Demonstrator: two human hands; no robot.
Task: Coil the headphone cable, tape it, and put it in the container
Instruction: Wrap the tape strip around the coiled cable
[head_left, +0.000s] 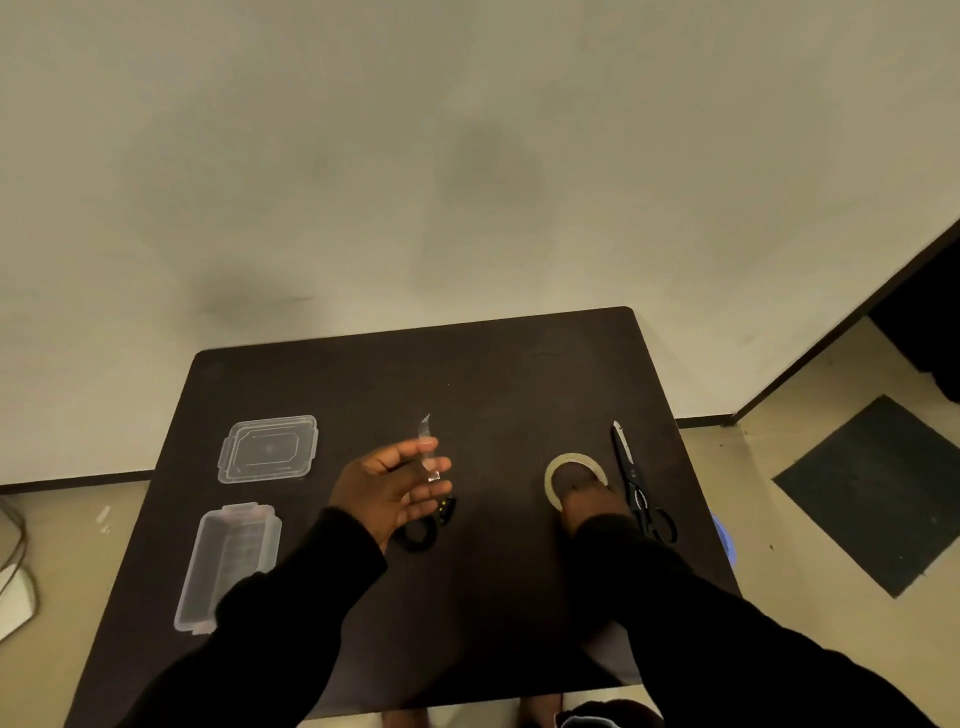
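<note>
The left hand (395, 486) is raised over the middle of a dark table (363, 649), palm turned rightward, fingers fairly straight and spread. A short strip of clear tape (428, 449) stands up from its fingertips, one end stuck to or lightly held at the upper fingers; the exact hold cannot be told. The strip's free end points toward the far side of the table.

Just below and near that hand lies the coiled black headphone cable (420, 535), a small loop on the tabletop with a bit of yellow showing at its far right end. The hand partly hides it.

The right hand (582, 499) rests on a roll of clear tape (556, 480), right of centre. Its fingers reach into or over the roll's ring; whether they grip it cannot be told. Both arms wear black sleeves (701, 597).

Just right of the roll lie black-handled scissors (636, 483), closed, blades pointing away.

At the left of the table sits a clear plastic container (228, 566), open and lying near the left edge. Its clear lid (268, 449) lies flat just beyond it.

Beyond the table are a pale wall (467, 156) and a tiled floor (779, 467).
</note>
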